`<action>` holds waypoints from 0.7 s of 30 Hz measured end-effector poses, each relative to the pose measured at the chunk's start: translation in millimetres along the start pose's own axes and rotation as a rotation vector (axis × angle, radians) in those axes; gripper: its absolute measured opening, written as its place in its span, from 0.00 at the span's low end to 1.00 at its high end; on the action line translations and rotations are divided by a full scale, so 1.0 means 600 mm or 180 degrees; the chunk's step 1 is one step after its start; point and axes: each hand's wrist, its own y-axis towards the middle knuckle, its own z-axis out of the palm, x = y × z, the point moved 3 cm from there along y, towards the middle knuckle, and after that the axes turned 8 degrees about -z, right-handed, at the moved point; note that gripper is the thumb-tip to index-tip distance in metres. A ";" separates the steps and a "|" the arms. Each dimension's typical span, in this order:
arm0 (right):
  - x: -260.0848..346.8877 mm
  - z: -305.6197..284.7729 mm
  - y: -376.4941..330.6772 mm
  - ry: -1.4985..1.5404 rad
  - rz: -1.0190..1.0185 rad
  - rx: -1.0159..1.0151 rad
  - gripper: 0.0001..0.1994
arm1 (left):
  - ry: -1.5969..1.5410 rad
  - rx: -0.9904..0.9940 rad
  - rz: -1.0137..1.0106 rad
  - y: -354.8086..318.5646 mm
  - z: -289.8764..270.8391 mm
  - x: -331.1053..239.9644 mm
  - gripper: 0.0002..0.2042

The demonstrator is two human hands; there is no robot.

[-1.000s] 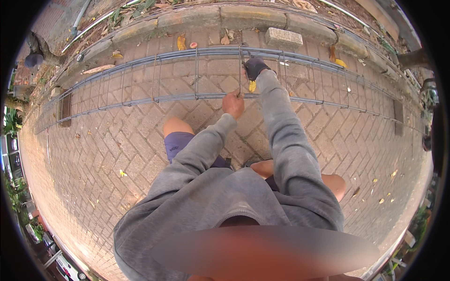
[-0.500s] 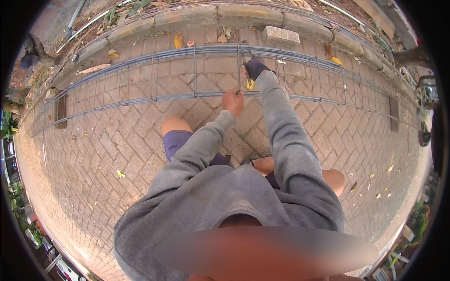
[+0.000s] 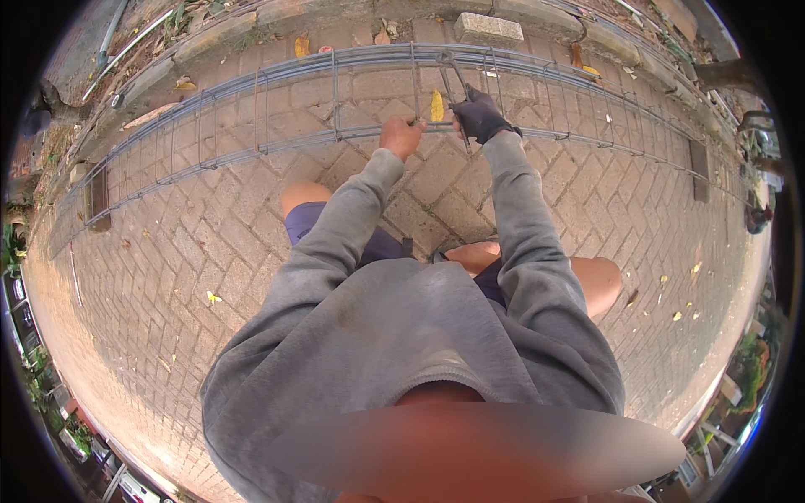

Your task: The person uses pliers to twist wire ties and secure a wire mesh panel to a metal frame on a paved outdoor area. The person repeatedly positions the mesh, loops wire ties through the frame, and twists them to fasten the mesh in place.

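A long rebar cage (image 3: 336,94) of grey bars and thin stirrups lies crosswise before me. My left hand (image 3: 402,137) is bare and closed at its near bars, where a stirrup meets them. Whether a tie wire is between the fingertips is too small to tell. My right hand (image 3: 480,118), in a dark glove, is closed around a slim dark metal tool (image 3: 457,74) with two long arms, which looks like pincers. The tool slants over the cage, its upper part reaching toward the far bars. The right fingers are beside the near bars, just right of my left hand.
Dark blocks (image 3: 699,170) support the cage near its ends. Beyond it runs a stone kerb (image 3: 352,12), with a loose pale brick (image 3: 489,30) before it. A yellow leaf (image 3: 437,106) lies between the bars. Herringbone paving (image 3: 235,226) spreads around my bent legs.
My right hand has come from the far bars back to the near bars, bringing the tool with it. The left hand stays at the near bars. The whole view has shifted slightly.
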 end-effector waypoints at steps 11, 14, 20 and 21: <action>-0.086 0.021 -0.379 -0.0424 -0.0102 0.0052 0.35 | 0.1908 -0.0022 0.0122 0.058 -0.059 -0.124 0.23; -0.124 0.067 -0.370 -0.1416 -0.0528 0.0436 0.36 | 0.2180 -0.0025 0.0140 0.070 -0.043 -0.127 0.23; -0.140 0.150 -0.316 -0.1142 -0.0076 0.0056 0.32 | 0.1986 -0.0101 0.0069 0.106 -0.025 -0.077 0.24; -0.141 0.154 -0.312 -0.0585 0.0311 0.0083 0.32 | 0.1954 -0.0085 0.0038 0.113 -0.025 -0.070 0.25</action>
